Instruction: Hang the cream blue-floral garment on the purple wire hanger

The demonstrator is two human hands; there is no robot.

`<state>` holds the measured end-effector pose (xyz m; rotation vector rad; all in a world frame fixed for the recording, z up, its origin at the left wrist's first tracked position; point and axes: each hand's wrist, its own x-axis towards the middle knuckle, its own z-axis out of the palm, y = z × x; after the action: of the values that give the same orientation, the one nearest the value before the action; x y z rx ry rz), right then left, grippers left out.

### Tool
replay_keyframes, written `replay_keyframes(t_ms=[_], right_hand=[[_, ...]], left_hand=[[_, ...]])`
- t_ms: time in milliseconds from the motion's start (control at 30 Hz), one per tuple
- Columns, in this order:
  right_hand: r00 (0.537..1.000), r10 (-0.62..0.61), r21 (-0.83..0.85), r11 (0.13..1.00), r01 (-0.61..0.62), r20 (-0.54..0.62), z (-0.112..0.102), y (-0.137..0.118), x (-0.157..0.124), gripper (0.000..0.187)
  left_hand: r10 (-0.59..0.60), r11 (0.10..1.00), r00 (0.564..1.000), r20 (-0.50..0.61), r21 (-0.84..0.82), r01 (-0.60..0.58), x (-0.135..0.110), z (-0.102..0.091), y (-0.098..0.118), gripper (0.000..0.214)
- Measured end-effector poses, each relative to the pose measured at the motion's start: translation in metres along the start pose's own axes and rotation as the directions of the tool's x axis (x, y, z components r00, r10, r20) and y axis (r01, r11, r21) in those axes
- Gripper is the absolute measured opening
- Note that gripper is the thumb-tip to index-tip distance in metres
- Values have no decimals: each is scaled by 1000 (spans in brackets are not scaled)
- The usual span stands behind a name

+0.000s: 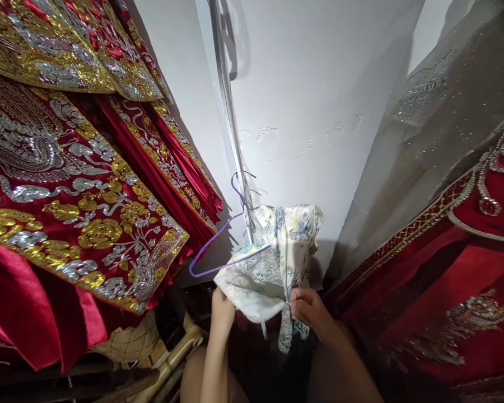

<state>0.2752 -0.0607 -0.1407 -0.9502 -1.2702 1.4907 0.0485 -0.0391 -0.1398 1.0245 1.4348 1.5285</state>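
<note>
A small white garment with a blue and yellow floral print hangs partly on a purple wire hanger in front of a white wall. My left hand is closed on the garment's lower left edge. At its lower right part, near a dangling strip of the same cloth, my right hand pinches the fabric. The hanger's right half is hidden inside the cloth.
Red robes with gold and silver embroidery hang at the left. More red embroidered cloth hangs at the right, under a sheer grey cover. A thin pole or cord runs up the white wall. Wooden pieces lie below.
</note>
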Motion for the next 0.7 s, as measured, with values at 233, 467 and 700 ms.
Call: replay_keyframes(t_ms=[233, 467, 700], right_hand=[[993, 113, -350, 932, -94, 34, 3, 1, 2, 24], [969, 13, -149, 989, 25, 246, 33, -12, 1, 28], [952, 246, -262, 945, -194, 180, 32, -34, 6, 38]], left_hand=[[99, 989, 982, 163, -129, -78, -34, 20, 38, 35], [244, 969, 919, 308, -47, -242, -55, 43, 45, 30], [24, 992, 735, 677, 73, -100, -51, -5, 25, 63]])
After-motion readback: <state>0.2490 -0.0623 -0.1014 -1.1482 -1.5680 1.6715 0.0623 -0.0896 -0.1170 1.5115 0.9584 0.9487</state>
